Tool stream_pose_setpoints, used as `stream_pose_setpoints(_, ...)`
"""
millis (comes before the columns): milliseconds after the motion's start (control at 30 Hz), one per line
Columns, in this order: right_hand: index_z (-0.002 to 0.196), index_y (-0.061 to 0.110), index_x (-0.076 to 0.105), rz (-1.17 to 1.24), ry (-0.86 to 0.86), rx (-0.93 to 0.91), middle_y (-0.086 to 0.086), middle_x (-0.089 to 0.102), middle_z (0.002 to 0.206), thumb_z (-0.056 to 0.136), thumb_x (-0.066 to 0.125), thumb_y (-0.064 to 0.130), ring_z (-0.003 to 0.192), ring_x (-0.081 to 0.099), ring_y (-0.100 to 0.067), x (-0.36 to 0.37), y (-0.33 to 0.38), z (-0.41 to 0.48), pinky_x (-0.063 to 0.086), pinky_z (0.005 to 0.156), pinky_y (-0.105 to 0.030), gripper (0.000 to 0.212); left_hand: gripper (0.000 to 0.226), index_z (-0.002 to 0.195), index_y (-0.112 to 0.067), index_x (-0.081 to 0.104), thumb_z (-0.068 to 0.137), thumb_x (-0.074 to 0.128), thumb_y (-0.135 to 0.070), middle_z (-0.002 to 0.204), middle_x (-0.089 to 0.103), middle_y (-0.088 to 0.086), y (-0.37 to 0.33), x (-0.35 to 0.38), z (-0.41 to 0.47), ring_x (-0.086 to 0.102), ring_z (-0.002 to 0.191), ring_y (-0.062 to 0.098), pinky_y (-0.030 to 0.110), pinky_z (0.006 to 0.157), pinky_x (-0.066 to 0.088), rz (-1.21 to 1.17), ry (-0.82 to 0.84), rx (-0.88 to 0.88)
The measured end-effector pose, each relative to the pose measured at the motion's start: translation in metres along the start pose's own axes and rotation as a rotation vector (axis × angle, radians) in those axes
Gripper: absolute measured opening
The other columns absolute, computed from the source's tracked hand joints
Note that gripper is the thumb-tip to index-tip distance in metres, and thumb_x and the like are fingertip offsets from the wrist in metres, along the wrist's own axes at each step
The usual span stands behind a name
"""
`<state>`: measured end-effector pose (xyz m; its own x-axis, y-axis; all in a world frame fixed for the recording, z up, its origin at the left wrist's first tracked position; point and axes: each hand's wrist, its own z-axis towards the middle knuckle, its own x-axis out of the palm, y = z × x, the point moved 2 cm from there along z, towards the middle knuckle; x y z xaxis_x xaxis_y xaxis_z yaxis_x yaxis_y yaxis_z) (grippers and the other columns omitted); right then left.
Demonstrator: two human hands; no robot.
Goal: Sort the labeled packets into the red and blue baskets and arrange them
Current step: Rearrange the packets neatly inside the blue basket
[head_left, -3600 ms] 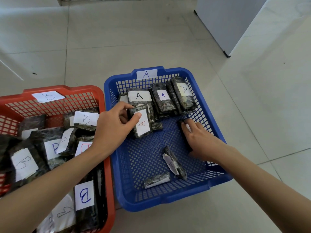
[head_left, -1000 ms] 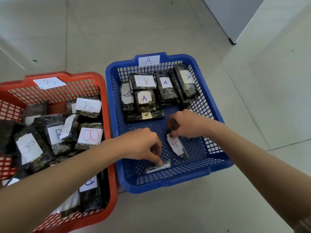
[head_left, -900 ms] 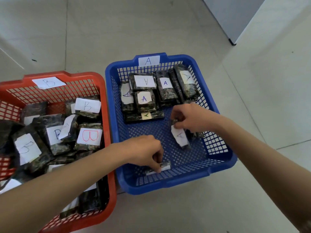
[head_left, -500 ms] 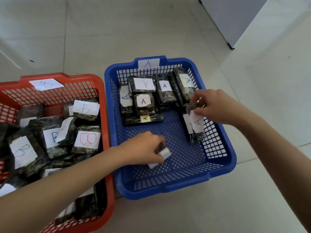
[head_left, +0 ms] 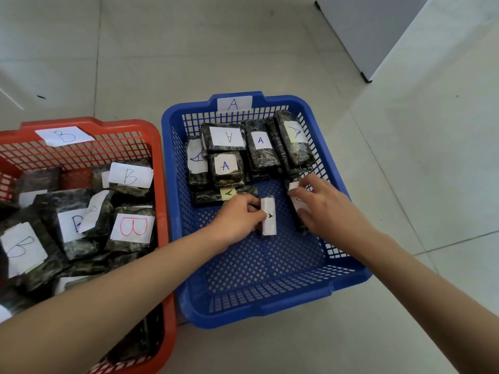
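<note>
Hiding pkt (head_left: 302, 227) label (head_left: 299, 205), right hand (head_left: 327, 209); left hand (head_left: 237, 217) grips 2nd pkt (head_left: 268, 215).

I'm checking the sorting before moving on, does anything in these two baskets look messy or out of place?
Yes: in the red basket the B packets lie heaped, tilted and overlapping, while the A packets in the blue basket sit in rows. One tilted label in the heap might read A; too blurred to tell.
</note>
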<state>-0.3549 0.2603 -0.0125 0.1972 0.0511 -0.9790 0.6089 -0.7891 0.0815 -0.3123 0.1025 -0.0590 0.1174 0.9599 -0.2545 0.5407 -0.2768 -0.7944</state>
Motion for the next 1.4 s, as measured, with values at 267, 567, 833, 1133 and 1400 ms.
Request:
stream_pose_setpoints(267, 0.105, 0.006, 0.058, -0.255, 0.059, -0.008, -0.012, 0.053, 0.106, 0.071, 0.073, 0.01, 0.095, 0.05, -0.027, 0.0, -0.002, 0.002, 0.047, 0.075, -0.033, 0.037, 0.027, 0.118, -0.008, 0.057, 0.091, 0.058, -0.013, 0.091, 0.066, 0.005, 0.0, 0.005, -0.004, 0.065, 0.091, 0.022, 0.037, 0.087, 0.052, -0.039, -0.011, -0.003)
stream_pose_setpoints(567, 0.097, 0.004, 0.067, -0.111, -0.111, -0.054, -0.011, 0.065, 0.09, 0.079, 0.069, 0.011, 0.088, 0.056, -0.031, -0.008, -0.009, 0.003, 0.045, 0.077, -0.036, 0.019, 0.018, 0.111, -0.009, 0.06, 0.093, 0.055, -0.011, 0.082, 0.062, 0.001, -0.015, 0.02, -0.001, 0.063, 0.081, 0.018, 0.032, 0.08, 0.054, -0.212, -0.106, 0.016)
stream_pose_setpoints(833, 0.141, 0.019, 0.036, 0.292, 0.041, 0.11, -0.001, 0.055, 0.13, 0.083, 0.067, 0.033, 0.113, 0.054, -0.02, -0.006, 0.003, 0.003, 0.044, 0.092, -0.033, 0.067, 0.021, 0.111, -0.008, 0.063, 0.09, 0.06, -0.013, 0.095, 0.069, 0.008, -0.022, 0.024, 0.0, 0.066, 0.083, 0.016, 0.021, 0.071, 0.054, -0.425, -0.139, 0.035)
stream_pose_setpoints(1133, 0.123, 0.01, 0.049, 0.139, -0.259, 0.139, -0.011, 0.063, 0.098, 0.087, 0.06, 0.014, 0.09, 0.056, -0.03, -0.012, 0.001, -0.009, 0.03, 0.065, -0.029, 0.038, 0.019, 0.107, -0.02, 0.065, 0.092, 0.056, -0.026, 0.09, 0.067, -0.011, -0.039, -0.024, -0.013, 0.06, 0.078, 0.004, 0.025, 0.077, 0.05, 0.224, -0.308, 0.378)
stream_pose_setpoints(1400, 0.108, 0.007, 0.058, 0.147, -0.31, 0.106, -0.015, 0.066, 0.085, 0.08, 0.071, 0.008, 0.076, 0.059, -0.033, 0.018, 0.006, -0.011, 0.043, 0.055, -0.033, 0.03, 0.065, 0.147, -0.012, 0.021, 0.093, 0.05, -0.031, 0.156, 0.015, 0.004, 0.007, -0.097, -0.035, 0.007, 0.143, 0.019, 0.045, 0.112, 0.011, 0.728, -0.717, 0.244)
